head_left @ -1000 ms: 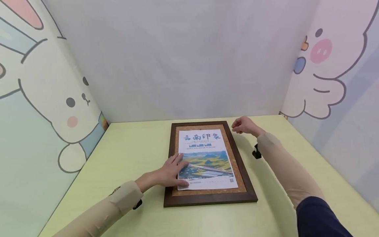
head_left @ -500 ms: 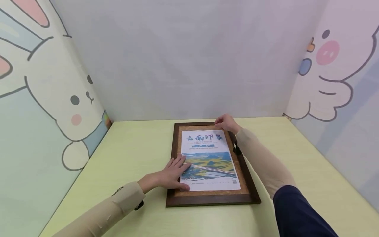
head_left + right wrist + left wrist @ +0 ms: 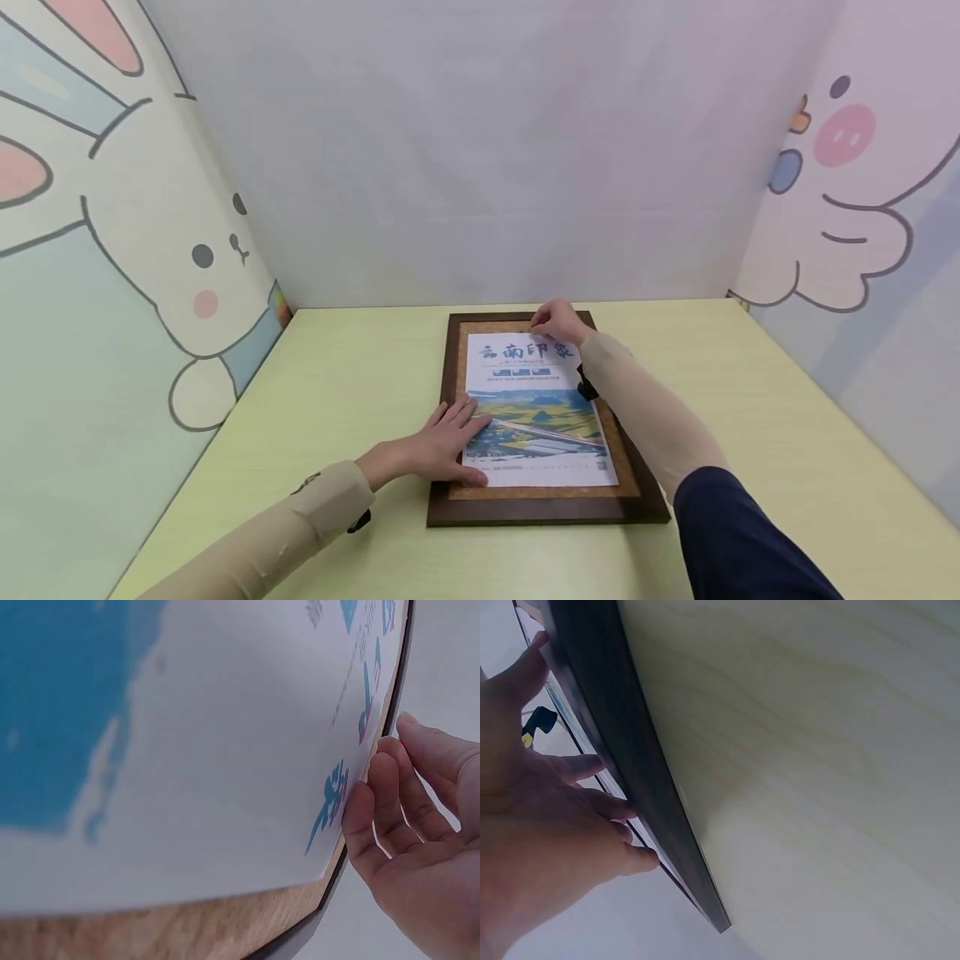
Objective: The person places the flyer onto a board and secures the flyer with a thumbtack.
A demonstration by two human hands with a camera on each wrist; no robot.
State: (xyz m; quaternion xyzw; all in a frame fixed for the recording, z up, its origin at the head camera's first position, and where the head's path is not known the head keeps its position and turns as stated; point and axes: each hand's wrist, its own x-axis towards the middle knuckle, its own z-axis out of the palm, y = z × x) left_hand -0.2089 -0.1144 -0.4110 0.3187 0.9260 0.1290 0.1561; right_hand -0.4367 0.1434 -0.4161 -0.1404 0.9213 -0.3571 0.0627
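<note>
A printed poster (image 3: pixel 536 425) with blue Chinese lettering and a landscape lies on a cork board (image 3: pixel 630 479) in a dark brown wooden frame (image 3: pixel 551 511). My left hand (image 3: pixel 446 446) rests with spread fingers on the poster's lower left edge; in the left wrist view its fingers reach over the frame's side. My right hand (image 3: pixel 558 322) is at the poster's top edge, fingers bent and thumb close to the index fingertip. In the right wrist view, some fingertips (image 3: pixel 360 806) meet the paper's upper edge. I cannot tell whether a small thing is between thumb and index finger.
The board lies flat on a pale yellow-green table (image 3: pixel 360 367). A grey back wall (image 3: pixel 480 167) and side walls with cartoon animals (image 3: pixel 202 275) enclose the table on three sides. Dark straps with small black devices sit at both wrists.
My right hand has moved left from beside the frame's upper right corner to the poster's top edge. The left hand stays on the poster. The whole view has shifted slightly.
</note>
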